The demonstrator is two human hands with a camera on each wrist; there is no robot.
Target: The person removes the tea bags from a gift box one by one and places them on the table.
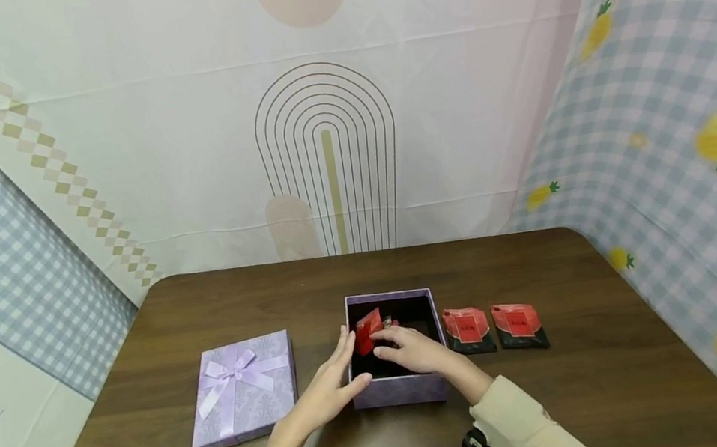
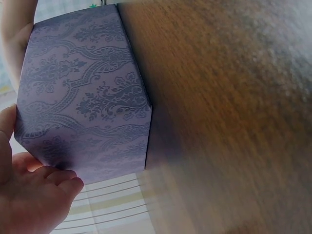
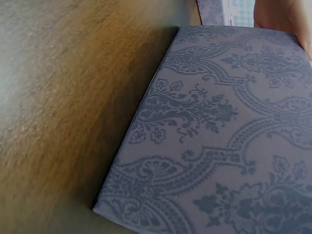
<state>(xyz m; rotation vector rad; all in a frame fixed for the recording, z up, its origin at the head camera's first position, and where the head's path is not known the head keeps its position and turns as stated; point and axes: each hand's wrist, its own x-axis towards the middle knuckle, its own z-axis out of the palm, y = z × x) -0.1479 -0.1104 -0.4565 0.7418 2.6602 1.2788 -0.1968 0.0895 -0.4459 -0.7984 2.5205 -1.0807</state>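
Note:
A purple patterned gift box (image 1: 399,390) with a black inside stands open on the table. My left hand (image 1: 329,393) lies along its left wall, fingers extended and touching it; the left wrist view shows the fingers against the box side (image 2: 87,83). Inside the box, my right hand (image 1: 416,352) holds a red packet (image 1: 368,330) by its right edge with the fingertips, the packet tilted up near the left wall. Something small, red and shiny shows behind the right fingers. In the right wrist view, the box wall (image 3: 209,126) hides the right fingers.
Two red-and-black packets (image 1: 468,330) (image 1: 519,325) lie side by side just right of the box. The purple lid (image 1: 244,389) with a ribbon bow lies to the left on the brown wooden table (image 1: 611,386). Hanging cloths (image 1: 455,128) enclose the back and sides.

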